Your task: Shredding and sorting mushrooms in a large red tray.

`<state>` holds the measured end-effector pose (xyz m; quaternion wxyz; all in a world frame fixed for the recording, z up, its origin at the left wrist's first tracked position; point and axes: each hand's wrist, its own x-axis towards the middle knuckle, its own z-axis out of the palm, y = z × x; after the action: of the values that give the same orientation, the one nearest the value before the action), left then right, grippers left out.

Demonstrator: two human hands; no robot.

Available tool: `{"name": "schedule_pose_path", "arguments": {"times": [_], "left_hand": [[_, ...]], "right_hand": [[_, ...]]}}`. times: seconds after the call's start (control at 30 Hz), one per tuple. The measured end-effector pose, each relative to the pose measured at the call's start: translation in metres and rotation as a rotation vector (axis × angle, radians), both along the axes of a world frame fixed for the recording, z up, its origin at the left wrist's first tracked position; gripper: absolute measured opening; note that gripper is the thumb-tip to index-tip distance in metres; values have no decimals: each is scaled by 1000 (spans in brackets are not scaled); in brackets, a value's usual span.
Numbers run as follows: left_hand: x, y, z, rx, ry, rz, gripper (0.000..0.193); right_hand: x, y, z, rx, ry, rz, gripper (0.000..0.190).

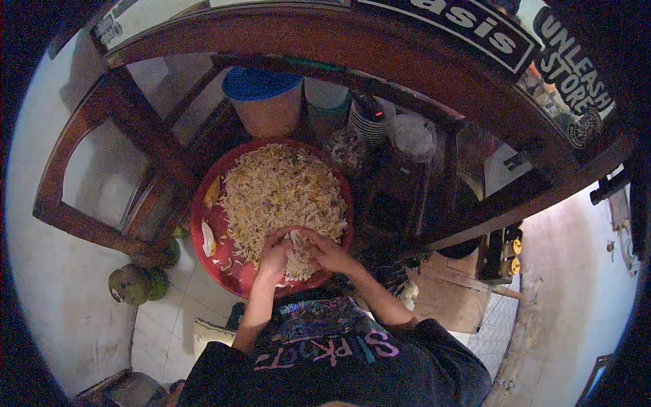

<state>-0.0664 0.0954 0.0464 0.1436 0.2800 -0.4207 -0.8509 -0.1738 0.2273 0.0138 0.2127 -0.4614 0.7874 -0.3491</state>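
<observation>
A wide red plastic basin stands before me, heaped with pale brown shreds that look like torn mushroom. Over its near side, my left hand and my right hand are cupped close together. Between them they hold a handful of paler shreds, whose lower part shows below the fingers. Most fingertips are hidden by the hands and the food. Larger whitish pieces lie against the basin's left wall.
A dark wooden cart frame with glass panes arches around the basin. Behind the basin stand a bucket with a blue lid, stacked containers and a clear plastic bag. Green round fruits lie left; yellow-knobbed equipment is at right.
</observation>
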Motion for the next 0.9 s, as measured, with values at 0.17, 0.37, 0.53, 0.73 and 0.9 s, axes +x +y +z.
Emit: {"name": "schedule_pose_path", "arguments": {"times": [0.17,0.37,0.53,0.73,0.9], "left_hand": [[-5,7,-7,39,134,35,33],[2,-2,-23,303,60,53,18],[1,5,8,344,-70,56,18],[4,-4,-19,206,11,-61,22],[2,1,3,283,-52,49,20]], "right_hand": [[0,-3,26,54,-534,-124,37],[12,-7,53,-150,-464,111,37],[18,-6,25,-123,-489,-62,38],[12,-7,54,83,-412,-9,38],[4,-3,46,-84,-357,73,38]]}}
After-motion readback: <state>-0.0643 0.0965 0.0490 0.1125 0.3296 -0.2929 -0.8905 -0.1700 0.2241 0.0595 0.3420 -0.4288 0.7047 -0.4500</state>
